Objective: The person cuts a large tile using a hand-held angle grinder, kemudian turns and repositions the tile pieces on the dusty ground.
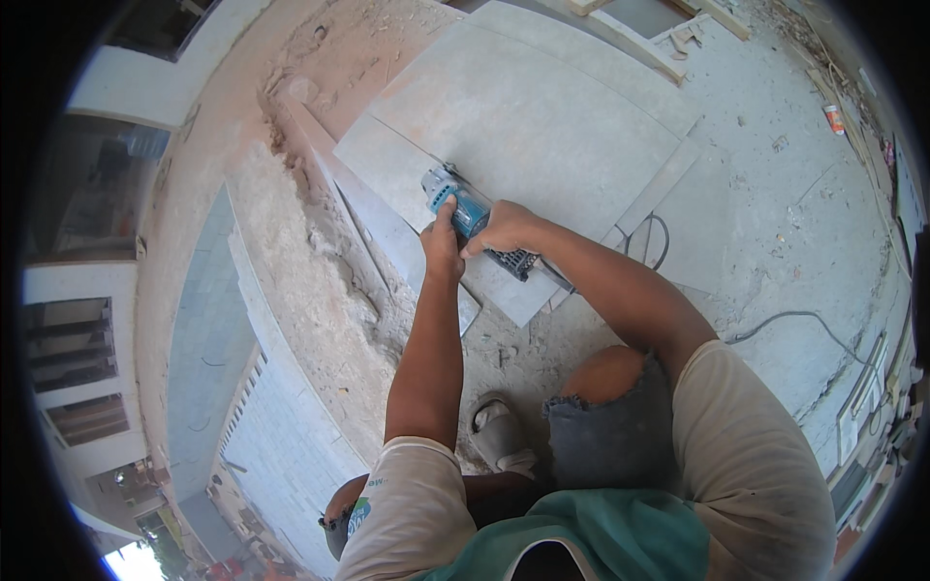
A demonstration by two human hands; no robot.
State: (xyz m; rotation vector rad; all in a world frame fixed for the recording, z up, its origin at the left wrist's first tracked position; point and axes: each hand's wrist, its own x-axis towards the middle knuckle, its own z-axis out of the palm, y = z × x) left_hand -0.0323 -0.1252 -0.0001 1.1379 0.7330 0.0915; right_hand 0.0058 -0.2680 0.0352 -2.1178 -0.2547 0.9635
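Observation:
Both my hands are closed around a teal handheld tile cutter [472,215] with a grey head and a black vented rear. My left hand [443,242] grips its near left side, the thumb along the body. My right hand [509,229] wraps the rear from the right. Under it lies a large pale grey tile [542,116], and the cutter rests at a straight dark line running across the tile's left part. The blade is hidden. More slabs lie beneath; a narrow strip [378,218] sticks out on the left.
Broken concrete [320,242] edges a sunken, blue-tiled basin [291,436] on my left. A black cord [662,242] loops right of the tile, and a cable [804,315] crosses the concrete floor. Wooden boards [639,48] lie at the far side. My sandalled foot [499,433] is close below.

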